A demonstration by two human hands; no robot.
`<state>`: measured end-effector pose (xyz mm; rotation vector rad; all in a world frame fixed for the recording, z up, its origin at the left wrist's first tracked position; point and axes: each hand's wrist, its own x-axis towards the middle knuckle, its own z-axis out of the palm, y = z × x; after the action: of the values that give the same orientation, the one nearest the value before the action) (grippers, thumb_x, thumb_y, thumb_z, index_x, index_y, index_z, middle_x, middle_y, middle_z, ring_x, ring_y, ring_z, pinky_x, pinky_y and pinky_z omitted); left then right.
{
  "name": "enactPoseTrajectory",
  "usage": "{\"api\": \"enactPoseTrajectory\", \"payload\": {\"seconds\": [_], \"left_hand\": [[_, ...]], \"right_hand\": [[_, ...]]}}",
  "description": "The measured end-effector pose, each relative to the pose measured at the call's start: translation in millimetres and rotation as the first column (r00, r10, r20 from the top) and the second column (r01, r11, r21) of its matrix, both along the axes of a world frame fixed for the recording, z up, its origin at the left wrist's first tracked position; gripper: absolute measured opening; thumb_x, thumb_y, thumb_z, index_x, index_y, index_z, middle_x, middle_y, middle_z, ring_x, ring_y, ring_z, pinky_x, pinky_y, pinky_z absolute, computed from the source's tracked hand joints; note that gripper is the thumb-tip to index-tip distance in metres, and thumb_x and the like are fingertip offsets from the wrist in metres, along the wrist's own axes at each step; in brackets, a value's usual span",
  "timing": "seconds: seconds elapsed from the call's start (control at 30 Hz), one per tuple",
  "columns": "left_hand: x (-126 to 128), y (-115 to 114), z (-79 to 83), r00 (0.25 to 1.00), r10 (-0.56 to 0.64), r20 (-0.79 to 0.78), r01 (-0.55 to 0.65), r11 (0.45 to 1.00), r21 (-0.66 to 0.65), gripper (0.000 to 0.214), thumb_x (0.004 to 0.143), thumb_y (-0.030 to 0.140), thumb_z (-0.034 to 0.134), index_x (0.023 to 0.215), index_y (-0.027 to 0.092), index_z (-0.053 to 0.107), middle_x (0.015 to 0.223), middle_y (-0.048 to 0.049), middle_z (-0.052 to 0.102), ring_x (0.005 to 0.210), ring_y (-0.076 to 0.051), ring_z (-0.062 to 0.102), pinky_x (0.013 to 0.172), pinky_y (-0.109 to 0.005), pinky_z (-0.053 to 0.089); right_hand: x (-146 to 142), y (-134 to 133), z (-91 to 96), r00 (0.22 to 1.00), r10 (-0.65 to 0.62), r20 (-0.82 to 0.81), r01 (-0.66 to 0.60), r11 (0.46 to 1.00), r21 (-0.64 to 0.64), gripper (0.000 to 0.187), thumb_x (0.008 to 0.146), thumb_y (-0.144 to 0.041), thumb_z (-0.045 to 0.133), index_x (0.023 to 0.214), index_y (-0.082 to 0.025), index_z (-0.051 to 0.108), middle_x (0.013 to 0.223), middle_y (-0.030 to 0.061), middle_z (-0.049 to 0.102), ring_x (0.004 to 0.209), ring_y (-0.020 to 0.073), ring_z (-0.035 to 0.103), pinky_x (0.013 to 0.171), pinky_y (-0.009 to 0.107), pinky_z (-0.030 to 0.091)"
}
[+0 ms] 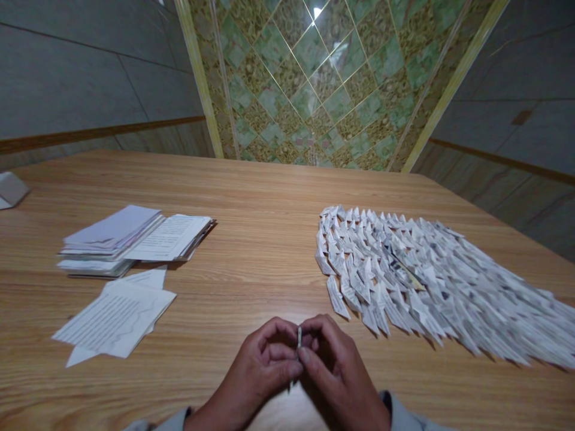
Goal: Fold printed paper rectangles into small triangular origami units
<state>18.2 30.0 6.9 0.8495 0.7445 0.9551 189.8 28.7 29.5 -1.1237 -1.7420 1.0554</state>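
Observation:
Near the table's front edge, both my hands meet around a small folded piece of paper (pixel 299 336), seen edge-on as a thin pale strip. My left hand (pixel 272 357) pinches it from the left, thumb and fingers closed. From the other side my right hand (pixel 333 357) grips it, thumb pressed against the paper. Most of the folded paper is hidden by my fingers, so its full shape cannot be made out. To the right lie many folded paper boats (pixel 377 269) made from printed sheets, set in close rows.
On the left of the wooden table (pixel 251 239) are stacks of paper (pixel 112 230) and printed pages (pixel 171 236). Loose printed sheets (pixel 119 317) lie in front of them. A white object (pixel 11 190) stands at the far left edge. A tiled wall (pixel 309 90) rises behind.

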Motion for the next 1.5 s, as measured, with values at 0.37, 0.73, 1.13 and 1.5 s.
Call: {"api": "enactPoseTrajectory", "payload": {"seconds": [0.37,0.73,1.13,1.5], "left_hand": [[2.1,1.3,-0.4,0.999,-0.007,0.034,0.006,0.999,0.035,0.032,0.076,0.035,0.085,0.09,0.016,0.063,0.087,-0.004,0.07,0.071,-0.014,0.063,0.066,-0.025,0.044],[1.9,-0.1,6.5,0.986,0.102,-0.133,-0.087,0.99,0.114,0.032,0.083,0.041,0.078,0.098,0.018,0.064,0.086,-0.005,0.071,0.068,-0.014,0.064,0.062,-0.024,0.048],[2.8,-8.6,9.7,0.918,0.311,-0.245,-0.268,0.944,0.193,0.025,0.086,0.037,0.071,0.104,0.022,0.063,0.125,-0.0132,0.069,0.108,-0.027,0.067,0.089,-0.034,0.052],[2.6,2.2,8.3,0.947,0.29,-0.135,-0.286,0.957,0.05,0.052,0.069,0.038,0.088,0.109,0.022,0.06,0.125,-0.016,0.069,0.105,-0.028,0.069,0.081,-0.033,0.056]], "right_hand": [[0.0,0.2,3.4,0.999,-0.003,0.035,0.002,0.999,0.037,0.011,0.095,-0.027,0.051,0.099,-0.021,0.059,0.088,0.003,0.06,0.082,0.0186,0.059,0.071,0.029,0.045],[-2.1,1.2,0.9,0.982,-0.1,0.162,0.042,0.944,0.327,0.017,0.093,-0.013,0.049,0.105,-0.022,0.057,0.089,0.0039,0.065,0.081,0.0197,0.06,0.07,0.03,0.045],[-4.7,-0.6,-2.6,0.917,-0.188,0.353,-0.018,0.863,0.506,0.02,0.086,-0.004,0.046,0.09,-0.02,0.057,0.076,0.0025,0.06,0.07,0.0193,0.052,0.063,0.03,0.035],[0.3,-0.1,-3.1,0.95,-0.088,0.299,-0.043,0.914,0.404,0.024,0.085,-0.003,0.048,0.091,-0.021,0.063,0.082,0.0042,0.061,0.079,0.0212,0.054,0.069,0.032,0.037]]}}
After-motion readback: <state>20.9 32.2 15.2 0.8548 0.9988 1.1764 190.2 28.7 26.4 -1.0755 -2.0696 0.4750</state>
